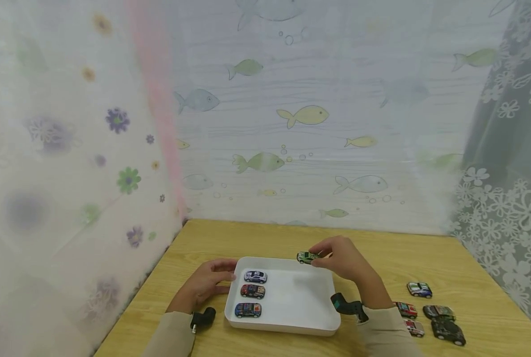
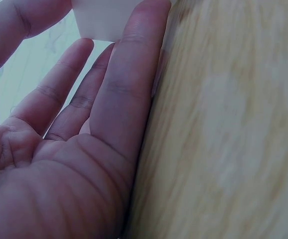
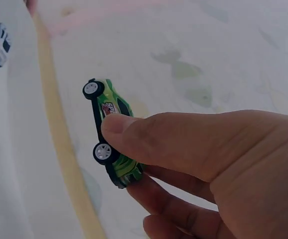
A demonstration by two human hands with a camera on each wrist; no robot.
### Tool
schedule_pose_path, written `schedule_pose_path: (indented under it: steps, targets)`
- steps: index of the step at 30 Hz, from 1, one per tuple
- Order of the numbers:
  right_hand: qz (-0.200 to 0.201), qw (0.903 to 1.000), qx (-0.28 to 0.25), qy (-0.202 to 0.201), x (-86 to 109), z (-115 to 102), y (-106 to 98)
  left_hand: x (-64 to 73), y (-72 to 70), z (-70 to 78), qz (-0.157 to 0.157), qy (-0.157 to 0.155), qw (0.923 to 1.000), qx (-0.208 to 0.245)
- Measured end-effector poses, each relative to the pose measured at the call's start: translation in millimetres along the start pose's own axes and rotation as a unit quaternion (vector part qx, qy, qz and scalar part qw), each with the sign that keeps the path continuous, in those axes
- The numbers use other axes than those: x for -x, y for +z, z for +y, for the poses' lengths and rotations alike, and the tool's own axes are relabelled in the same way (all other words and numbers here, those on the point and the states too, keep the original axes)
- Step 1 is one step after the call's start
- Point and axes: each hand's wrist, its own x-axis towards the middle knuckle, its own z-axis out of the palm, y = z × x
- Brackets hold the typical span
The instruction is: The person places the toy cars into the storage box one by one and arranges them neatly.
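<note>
My right hand (image 1: 343,259) pinches a green toy car (image 1: 306,257) between thumb and fingers, above the far edge of the white tray (image 1: 298,310). In the right wrist view the green car (image 3: 123,110) shows its side and two wheels, with the thumb across its middle. My left hand (image 1: 206,281) is at the tray's left side, its fingers extended and touching the wall. Inside the tray, along the left, a white-and-blue toy car (image 1: 255,276), a red one (image 1: 253,291) and a blue one (image 1: 248,310) form a column.
On the wooden table (image 1: 220,238), right of the tray, stand several more toy cars, among them a white-and-green one (image 1: 419,289) and a black one (image 1: 448,331). Patterned curtains (image 1: 310,193) hang behind and at both sides.
</note>
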Motion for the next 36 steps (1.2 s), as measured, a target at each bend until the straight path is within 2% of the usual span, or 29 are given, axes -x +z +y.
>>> schedule_pose_path:
  steps: [6,12,23,36]
  targets:
    - [-0.003,0.9995,0.004,0.031,-7.8,-4.1,18.8,-1.2,-1.5,-1.6,0.001,0.002,1.0000,-0.003]
    - [-0.008,0.9991,-0.006,0.042,-13.5,-3.9,34.7,-1.2,-0.7,-1.8,0.004,0.002,1.0000,-0.004]
    - [-0.005,0.9971,0.009,0.076,-14.2,-7.7,49.0,0.3,1.2,0.3,0.009,0.000,1.0000,-0.004]
    - [-0.014,0.9953,0.040,0.088,-14.6,-12.2,63.8,1.1,1.2,1.4,0.003,-0.005,1.0000,0.002]
